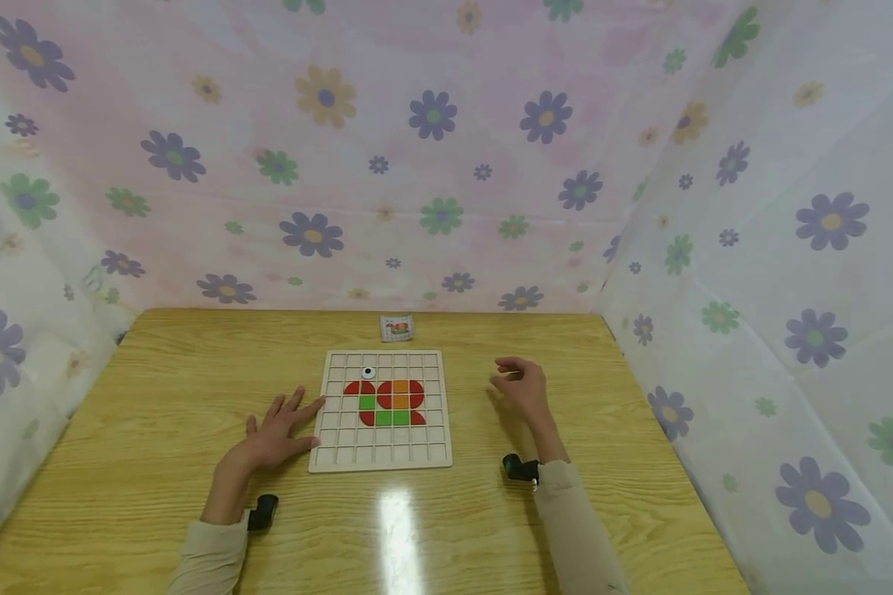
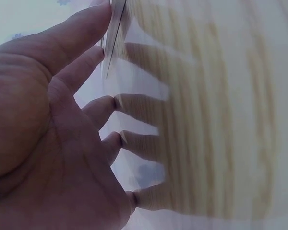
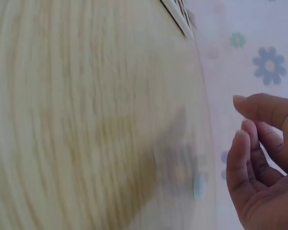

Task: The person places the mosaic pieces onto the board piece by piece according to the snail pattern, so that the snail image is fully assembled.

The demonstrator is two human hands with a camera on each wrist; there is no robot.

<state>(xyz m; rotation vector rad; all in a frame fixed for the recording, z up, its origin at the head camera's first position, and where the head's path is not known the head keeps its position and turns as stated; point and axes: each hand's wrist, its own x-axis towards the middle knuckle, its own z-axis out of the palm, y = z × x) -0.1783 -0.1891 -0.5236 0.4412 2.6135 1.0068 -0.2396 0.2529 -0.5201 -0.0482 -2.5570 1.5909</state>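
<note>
A pale wooden grid board lies flat on the table. On it, red curved pieces, green squares and orange squares form a bird-like shape. A round white eye piece sits at the top of it. My left hand has its fingers spread on the table, thumb and index finger touching the board's left edge; the left wrist view shows the fingertips against the tabletop. To the right of the board, my right hand hovers with loosely bent fingers and nothing between thumb and fingertips.
Behind the board lies a small printed card with a similar coloured figure. Flower-patterned sheets stand at the back and both sides of the wooden table. A black wrist camera is strapped near each cuff.
</note>
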